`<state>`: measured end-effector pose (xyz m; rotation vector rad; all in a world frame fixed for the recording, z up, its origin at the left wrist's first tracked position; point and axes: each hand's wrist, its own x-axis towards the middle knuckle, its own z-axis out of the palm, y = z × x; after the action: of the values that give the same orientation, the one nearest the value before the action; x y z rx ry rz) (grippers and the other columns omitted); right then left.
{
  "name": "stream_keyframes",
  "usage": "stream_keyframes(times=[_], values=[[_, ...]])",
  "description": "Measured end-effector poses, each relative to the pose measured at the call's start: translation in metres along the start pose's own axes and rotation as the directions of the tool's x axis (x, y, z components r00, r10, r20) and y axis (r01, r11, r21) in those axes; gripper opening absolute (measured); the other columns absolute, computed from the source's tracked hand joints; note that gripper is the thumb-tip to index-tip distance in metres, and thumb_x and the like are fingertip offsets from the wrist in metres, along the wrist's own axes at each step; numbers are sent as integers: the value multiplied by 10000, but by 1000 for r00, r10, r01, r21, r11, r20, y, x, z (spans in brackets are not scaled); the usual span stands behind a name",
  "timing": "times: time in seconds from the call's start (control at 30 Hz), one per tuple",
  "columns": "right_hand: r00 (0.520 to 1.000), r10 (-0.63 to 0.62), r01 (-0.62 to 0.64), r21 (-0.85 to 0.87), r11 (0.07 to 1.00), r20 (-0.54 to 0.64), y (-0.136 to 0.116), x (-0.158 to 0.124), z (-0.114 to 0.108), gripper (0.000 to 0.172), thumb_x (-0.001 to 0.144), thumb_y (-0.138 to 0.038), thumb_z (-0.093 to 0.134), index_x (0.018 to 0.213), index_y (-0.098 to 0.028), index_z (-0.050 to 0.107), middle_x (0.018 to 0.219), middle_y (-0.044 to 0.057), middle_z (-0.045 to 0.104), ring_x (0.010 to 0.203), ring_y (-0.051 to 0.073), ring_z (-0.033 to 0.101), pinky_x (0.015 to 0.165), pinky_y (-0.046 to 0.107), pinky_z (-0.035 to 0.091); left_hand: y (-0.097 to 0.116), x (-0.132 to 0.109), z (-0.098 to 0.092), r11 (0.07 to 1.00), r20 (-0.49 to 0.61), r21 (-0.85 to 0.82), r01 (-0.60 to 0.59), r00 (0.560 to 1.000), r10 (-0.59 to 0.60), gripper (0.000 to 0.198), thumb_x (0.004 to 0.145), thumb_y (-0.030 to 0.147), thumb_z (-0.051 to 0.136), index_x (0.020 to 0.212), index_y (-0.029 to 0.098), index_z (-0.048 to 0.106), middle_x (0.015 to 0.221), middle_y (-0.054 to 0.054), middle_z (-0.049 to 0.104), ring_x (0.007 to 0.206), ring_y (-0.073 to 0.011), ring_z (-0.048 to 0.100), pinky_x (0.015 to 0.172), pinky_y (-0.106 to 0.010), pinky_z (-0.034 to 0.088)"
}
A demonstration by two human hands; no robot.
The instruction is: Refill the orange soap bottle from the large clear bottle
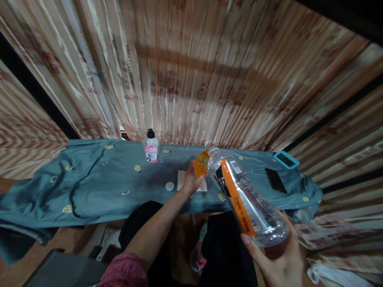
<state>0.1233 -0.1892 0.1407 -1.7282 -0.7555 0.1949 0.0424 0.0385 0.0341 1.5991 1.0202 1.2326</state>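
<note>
My right hand (278,255) is wrapped round the base of a large clear plastic bottle (245,199) with an orange and black label. The bottle is tilted, its mouth toward the upper left at an orange see-through container (201,163). That small container is in the closed fingers of my left hand (193,179); whether the two touch, I cannot tell. Beneath my left hand lies a white scalloped-edged cloth (180,178), partly hidden. Left of the cloth is a round white lid (169,186). Farther back stands a clear bottle with a pink label and black cap (151,147).
A blue-green patterned cloth (98,191) covers the narrow table. At its right end lie a dark phone (275,180) and a blue-framed device (286,160). Pleated curtains (185,71) hang close behind, with dark bars at both sides. My knees are under the front edge.
</note>
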Motion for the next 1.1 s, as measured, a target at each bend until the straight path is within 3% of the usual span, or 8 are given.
stream_keyframes(times=[0.27, 0.43, 1.1], values=[[999, 48, -49, 92, 995, 14, -1, -2, 3, 932, 556, -492, 821, 1348, -191, 432, 1242, 88, 552, 1082, 212, 555, 894, 310, 465, 4, 0, -1, 1000, 8, 10, 10, 1000, -11, 560, 674, 95, 721, 1181, 208, 511, 1058, -62, 678, 982, -252, 671, 901, -415, 537], [998, 54, -55, 80, 995, 14, -1, -2, 3, 951, 550, -502, 821, 1355, -183, 427, 1261, 102, 545, 1105, 228, 548, 901, 327, 467, 3, 0, 0, 999, -10, 12, 29, 1000, -29, 551, 664, 96, 729, 1160, 207, 517, 993, -42, 681, 967, -248, 669, 894, -416, 538], [999, 43, -44, 68, 997, 17, -2, -1, 2, 936, 557, -509, 819, 1350, -196, 433, 1261, 99, 546, 1099, 243, 555, 907, 359, 474, 6, -1, -2, 1000, -2, 8, 2, 1000, -2, 550, 658, 74, 703, 1170, 206, 551, 1053, -56, 681, 978, -246, 673, 902, -409, 546]])
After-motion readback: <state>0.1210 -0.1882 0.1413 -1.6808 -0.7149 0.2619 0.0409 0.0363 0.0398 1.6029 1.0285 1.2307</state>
